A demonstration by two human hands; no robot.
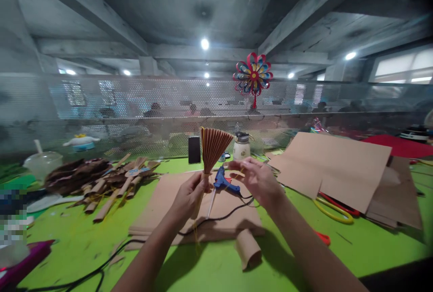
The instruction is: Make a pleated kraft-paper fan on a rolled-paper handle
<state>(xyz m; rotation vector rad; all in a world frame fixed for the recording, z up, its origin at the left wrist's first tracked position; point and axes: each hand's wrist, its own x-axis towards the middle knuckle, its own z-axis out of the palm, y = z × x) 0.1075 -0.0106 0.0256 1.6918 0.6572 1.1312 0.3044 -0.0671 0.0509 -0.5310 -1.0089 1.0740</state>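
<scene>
My left hand [192, 192] is wrapped round the handle of a pleated brown paper fan [214, 145], which stands upright with its folds spread at the top. A thin yellow cord runs along the fan's edge, and strands of it hang below the handle. To the right, my right hand [259, 179] is raised apart from the fan, its fingers loosely bent and parted. Between the hands, a blue hot glue gun [227, 183] with a glue stick in it lies over a stack of brown kraft paper [152, 213].
Several rolled-handle paper fans [126, 179] are heaped at the left. A curled paper piece [248, 249] lies in front. Large brown sheets [338, 161] and yellow-handled scissors [333, 210] are at the right. A phone [194, 150] and jar [241, 146] stand behind; a black cable [216, 219] crosses the stack.
</scene>
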